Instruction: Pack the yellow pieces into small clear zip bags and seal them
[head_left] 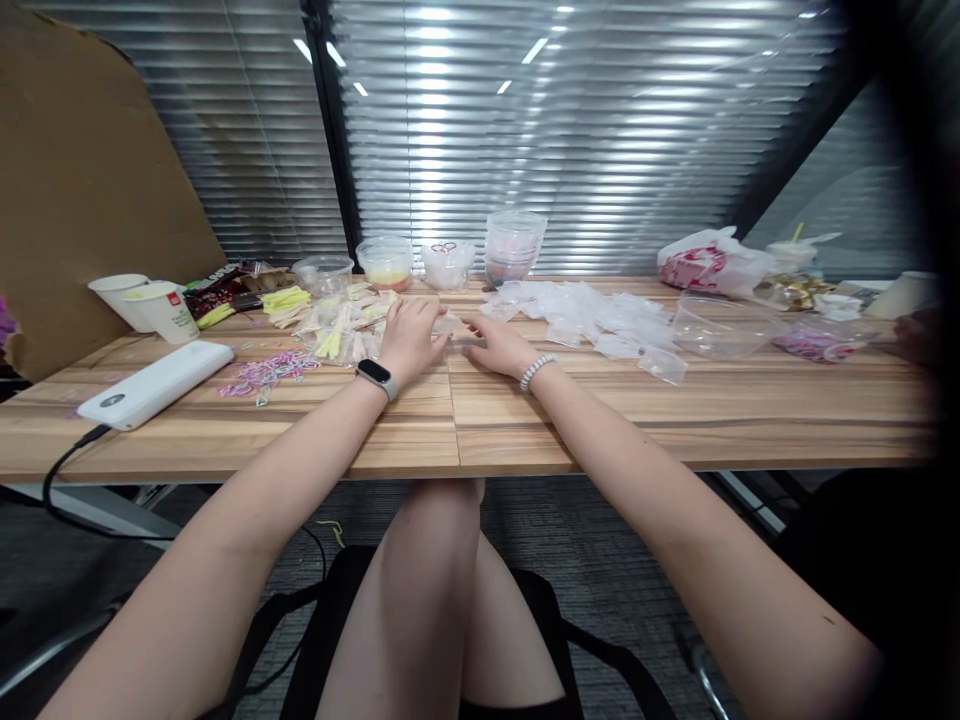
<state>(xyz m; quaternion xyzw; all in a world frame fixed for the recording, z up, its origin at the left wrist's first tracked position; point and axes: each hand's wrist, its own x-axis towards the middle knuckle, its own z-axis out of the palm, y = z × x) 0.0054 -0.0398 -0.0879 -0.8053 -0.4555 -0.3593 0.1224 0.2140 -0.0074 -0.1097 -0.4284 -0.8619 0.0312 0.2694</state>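
Observation:
Between my two hands, above the middle of the table, is a small clear plastic bag (452, 324). My left hand (411, 335) has its fingers closed on the bag's left side, and the fingertips of my right hand (496, 346) pinch its right edge. What the bag contains is too small to tell. Left of my left hand lie clear bags with pale yellow pieces (334, 335) inside. Beyond my right hand spreads a pile of flat clear bags (585, 312). Small pink, purple and pale loops (271, 374) lie loose on the left.
A white power bank (157, 385) with a black cable and paper cups (169, 312) stand left. Clear plastic tubs (385, 262) line the back, with a taller stack (514, 245). Right are a clear bowl (724, 325), a red-and-white plastic bag (705, 262) and another person's hand (919, 335).

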